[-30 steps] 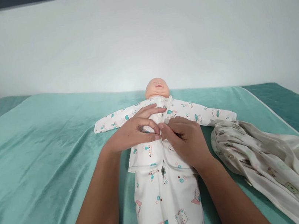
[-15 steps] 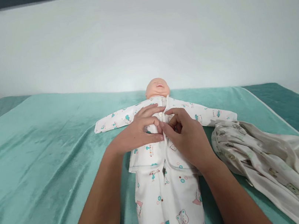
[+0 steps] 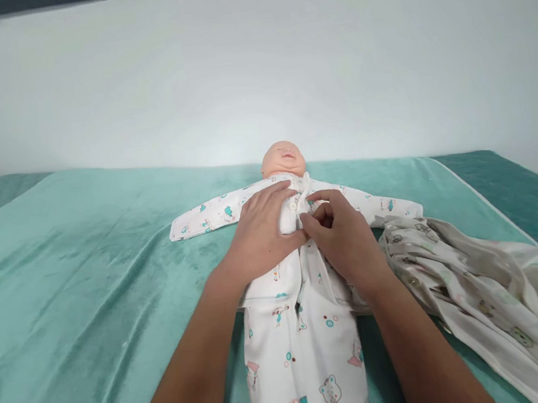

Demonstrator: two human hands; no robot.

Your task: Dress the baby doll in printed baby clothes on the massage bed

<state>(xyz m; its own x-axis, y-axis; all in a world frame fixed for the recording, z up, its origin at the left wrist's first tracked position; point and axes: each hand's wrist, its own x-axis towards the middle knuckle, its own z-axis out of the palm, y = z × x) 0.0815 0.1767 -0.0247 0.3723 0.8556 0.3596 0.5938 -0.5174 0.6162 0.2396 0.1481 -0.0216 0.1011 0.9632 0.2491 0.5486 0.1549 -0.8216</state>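
A baby doll [image 3: 283,158] lies on its back, dressed in a white printed baby shirt [image 3: 274,287] and matching trousers [image 3: 303,365]. My left hand [image 3: 263,232] rests on the chest, fingers stretched over the cloth and thumb apart, beside the shirt's front opening. A small pale button [image 3: 293,206] shows between its fingertips and the opening. My right hand [image 3: 341,231] pinches the shirt's other front edge between thumb and forefinger, lifting it a little. Below the hands the front hangs apart. The sleeves spread out to both sides.
A crumpled pale printed garment [image 3: 483,284] lies to the right, touching the end of the right-hand sleeve. Green plush cloth [image 3: 85,289] with folds covers the surface. A white wall [image 3: 249,70] rises behind the doll's head.
My left hand has gone from fingers curled at the opening to lying flatter on the chest. My right hand has drawn the shirt edge slightly right and the front has parted more.
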